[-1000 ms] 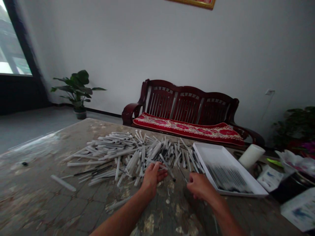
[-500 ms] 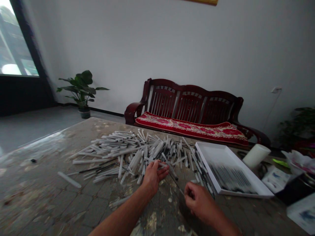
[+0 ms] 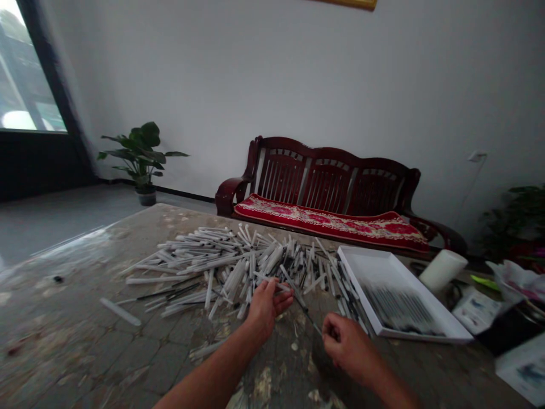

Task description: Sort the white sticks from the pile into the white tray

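My left hand (image 3: 266,307) is at the near edge of a pile of whitish tubes (image 3: 217,250), pinching a short translucent tube (image 3: 283,288) between thumb and fingers. My right hand (image 3: 349,343) is closed on one end of a thin dark stick (image 3: 313,322). The stick slants up and left towards my left hand. Whether its far end touches the tube I cannot tell. Right of my hands stands a shallow white box (image 3: 366,307) with a row of thin dark sticks (image 3: 398,307) in it.
The stone-patterned table (image 3: 128,358) carries a lone tube (image 3: 120,312) at the left. A white roll (image 3: 443,271) and a small printed box (image 3: 477,309) lie beyond the white box. A wooden bench (image 3: 323,176) with a red cover stands behind the table.
My right hand has shifted slightly to the right with the dark stick. My left hand stays almost in place with the tube.
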`<state>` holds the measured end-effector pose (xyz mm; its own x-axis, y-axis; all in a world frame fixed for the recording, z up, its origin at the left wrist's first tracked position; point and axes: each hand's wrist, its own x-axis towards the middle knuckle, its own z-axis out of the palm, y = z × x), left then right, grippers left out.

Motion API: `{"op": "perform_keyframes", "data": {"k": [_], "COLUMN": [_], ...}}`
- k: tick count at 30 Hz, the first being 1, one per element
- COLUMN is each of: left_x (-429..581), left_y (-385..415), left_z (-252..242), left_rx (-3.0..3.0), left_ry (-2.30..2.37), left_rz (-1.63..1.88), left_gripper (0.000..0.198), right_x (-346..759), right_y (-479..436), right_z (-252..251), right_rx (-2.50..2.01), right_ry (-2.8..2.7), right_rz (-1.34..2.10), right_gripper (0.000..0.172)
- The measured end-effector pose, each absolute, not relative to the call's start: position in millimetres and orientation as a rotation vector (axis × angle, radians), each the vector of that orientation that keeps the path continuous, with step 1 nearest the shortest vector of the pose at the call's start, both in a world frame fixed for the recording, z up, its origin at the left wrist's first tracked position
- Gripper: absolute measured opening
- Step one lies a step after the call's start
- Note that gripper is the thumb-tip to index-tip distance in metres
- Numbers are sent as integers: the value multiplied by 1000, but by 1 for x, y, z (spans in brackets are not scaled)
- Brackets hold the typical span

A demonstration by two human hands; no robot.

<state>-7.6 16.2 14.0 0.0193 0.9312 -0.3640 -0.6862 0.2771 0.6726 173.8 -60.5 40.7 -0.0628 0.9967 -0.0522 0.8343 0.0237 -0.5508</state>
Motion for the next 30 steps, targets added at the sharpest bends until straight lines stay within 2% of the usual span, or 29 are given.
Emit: {"op": "perform_keyframes", "data": {"k": [8, 10, 13, 16, 19, 22, 25, 28, 30], "left_x": [-4, -2, 2, 2, 1, -1, -2, -2, -2], "left_y": [13, 11, 7, 4, 3, 4, 7, 12, 15], "left_z": [12, 12, 14, 16, 17, 18, 17, 15, 15], "left_rx": [593, 589, 541, 451, 347, 310, 327, 341, 335], "left_ry": [889, 856, 807, 752, 727, 736, 764, 806, 817], "left_rz": [1208, 1162, 1116, 1091, 1089, 1127, 1180, 1214, 1228], "left_gripper": [18, 19, 17, 12, 7, 6, 4, 9, 12], "right_x": [184, 184, 176, 161, 147, 146, 167, 202, 221], "right_y": [-55, -49, -34, -16, -4, 2, 7, 10, 11], "right_z": [54, 51, 39, 25, 16, 13, 16, 23, 27], "right_rx": [-1848, -1773, -1601, -1384, -1238, -1217, -1396, -1787, -1981], "right_ry": [-2087, -2007, -1713, -1370, -1183, -1112, -1211, -1497, -1722], "right_rz": [411, 482, 763, 1077, 1164, 1154, 995, 522, 248], "right_gripper": [11, 11, 13, 25, 39, 44, 40, 24, 26]}}
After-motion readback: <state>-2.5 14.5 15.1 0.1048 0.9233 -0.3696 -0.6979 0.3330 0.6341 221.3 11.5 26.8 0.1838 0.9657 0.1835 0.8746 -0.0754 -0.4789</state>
